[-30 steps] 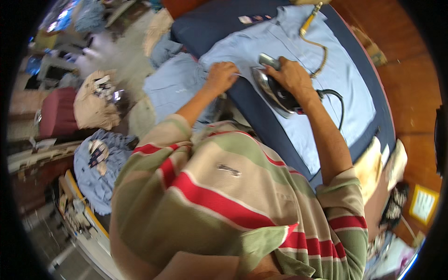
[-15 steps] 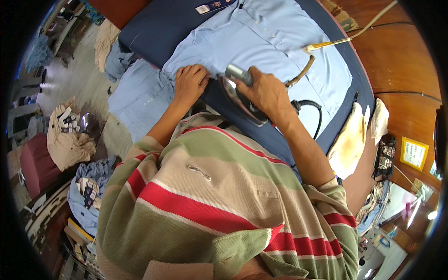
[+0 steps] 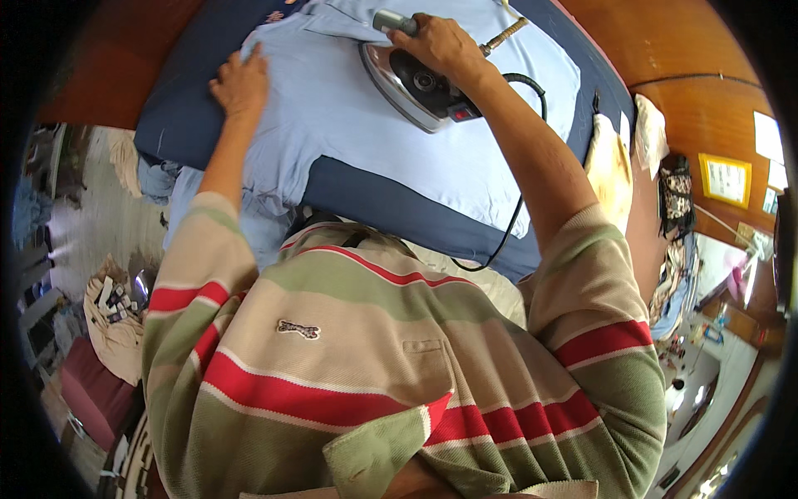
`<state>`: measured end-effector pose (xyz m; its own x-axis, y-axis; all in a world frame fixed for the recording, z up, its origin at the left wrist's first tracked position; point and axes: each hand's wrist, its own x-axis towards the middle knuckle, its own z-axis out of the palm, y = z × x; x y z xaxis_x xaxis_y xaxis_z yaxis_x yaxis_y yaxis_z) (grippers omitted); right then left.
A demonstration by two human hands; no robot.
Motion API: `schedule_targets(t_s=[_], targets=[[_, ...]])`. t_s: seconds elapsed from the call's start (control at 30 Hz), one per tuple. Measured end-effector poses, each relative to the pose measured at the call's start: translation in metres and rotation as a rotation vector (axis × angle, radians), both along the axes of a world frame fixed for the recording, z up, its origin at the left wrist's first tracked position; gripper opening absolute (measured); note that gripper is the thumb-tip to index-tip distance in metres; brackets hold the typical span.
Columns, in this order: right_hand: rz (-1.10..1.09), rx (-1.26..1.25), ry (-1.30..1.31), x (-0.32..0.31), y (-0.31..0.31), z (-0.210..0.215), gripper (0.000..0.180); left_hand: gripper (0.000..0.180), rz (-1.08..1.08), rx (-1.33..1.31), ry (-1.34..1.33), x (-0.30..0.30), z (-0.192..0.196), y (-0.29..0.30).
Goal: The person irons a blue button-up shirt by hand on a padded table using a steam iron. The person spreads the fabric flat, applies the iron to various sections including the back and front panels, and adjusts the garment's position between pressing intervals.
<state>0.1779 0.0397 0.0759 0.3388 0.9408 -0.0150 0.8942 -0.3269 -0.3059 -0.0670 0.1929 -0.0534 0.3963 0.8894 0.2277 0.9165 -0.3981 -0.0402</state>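
Observation:
A light-blue shirt [image 3: 332, 116] lies spread over a padded ironing table [image 3: 366, 187] with a dark blue cover. Its near left part hangs over the table's edge. My right hand [image 3: 449, 50] is closed around the grey handle of an iron [image 3: 420, 83], whose soleplate rests on the shirt or just over it; I cannot tell which. A hose with a wrapped joint and a black cord run from the iron. At the shirt's far left edge, my left hand [image 3: 241, 87] lies with fingers spread, touching the cloth and holding nothing.
The iron's black cord [image 3: 521, 220] loops down past the table's near edge. A stained cream cloth [image 3: 611, 162] lies at the table's right end, near a wooden wall [image 3: 698, 50]. Beige garments [image 3: 112, 324] are heaped at the left, above a maroon seat [image 3: 96, 391].
My right hand has carried the iron from the table's near edge farther onto the shirt. My left hand has moved away and left along the cloth. The shirt lies nearer and more spread out.

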Motion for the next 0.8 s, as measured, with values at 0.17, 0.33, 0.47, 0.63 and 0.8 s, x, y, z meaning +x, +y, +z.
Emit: schedule_targets(t_s=[0.17, 0.33, 0.47, 0.63, 0.8], targets=[[-0.133, -0.128, 0.04, 0.033, -0.078, 0.011, 0.058, 0.04, -0.084, -0.037, 0.05, -0.029, -0.004, 0.029], [-0.437, -0.099, 0.045, 0.095, -0.184, 0.004, 0.056, 0.044, -0.035, 0.156, -0.023, -0.013, 0.024, -0.007], [-0.626, -0.068, 0.05, 0.118, -0.242, 0.003, 0.057, 0.051, -0.509, 0.052, -0.497, 0.043, 0.015, -0.069], [-0.661, 0.044, 0.075, 0.092, -0.264, -0.003, 0.055, 0.055, -0.719, -0.243, -0.144, 0.074, 0.022, -0.19], [-0.813, -0.006, 0.08, 0.072, -0.297, 0.001, 0.055, 0.057, -0.701, -0.229, -0.049, 0.06, 0.006, -0.179]])
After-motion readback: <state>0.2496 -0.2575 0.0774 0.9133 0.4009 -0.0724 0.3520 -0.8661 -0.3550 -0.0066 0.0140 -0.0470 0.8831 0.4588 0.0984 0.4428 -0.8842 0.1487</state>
